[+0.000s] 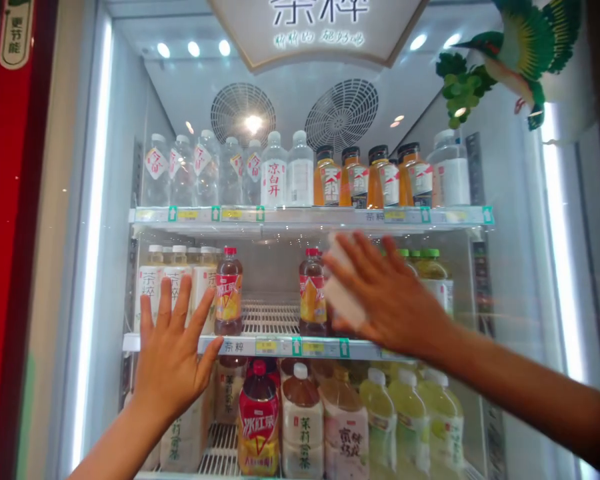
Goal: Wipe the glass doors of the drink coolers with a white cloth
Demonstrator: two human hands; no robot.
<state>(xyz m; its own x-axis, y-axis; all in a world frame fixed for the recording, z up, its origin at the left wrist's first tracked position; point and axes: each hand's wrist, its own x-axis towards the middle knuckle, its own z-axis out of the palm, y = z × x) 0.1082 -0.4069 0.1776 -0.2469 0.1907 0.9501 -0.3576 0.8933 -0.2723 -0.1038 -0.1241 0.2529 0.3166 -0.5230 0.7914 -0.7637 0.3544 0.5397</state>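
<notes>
The left hand (173,353) is wide, its fingers fanned and thumb out, holding nothing; it is raised before the left end of the middle shelf (273,346), and the flat pose suggests a palm resting on the glass door (275,273) for balance, though actual contact is hard to confirm; the right hand (387,293) holds a white cloth (344,301) under its palm and fingers, which lie long and nearly straight instead of curling round it; that grip likely spreads the push evenly and keeps the cloth flat against the pane; the hand is a little blurred, so how firmly it presses I cannot tell.

The cloth is right of centre, below the top shelf (305,216), partly covering the view of a red-capped bottle (313,293); the bottles stand behind the glass, so neither hand seems to touch them.

Inside, clear bottles (274,170) and black-capped orange bottles (355,183) stand upright in grouped rows on the top shelf, many labels facing forward, probably for easy reading; bigger bottles (260,427) stand on the bottom shelf (223,460), perhaps because their weight suits a low place; price tags (267,346) line the shelf edge, presumably to match the drinks.
</notes>
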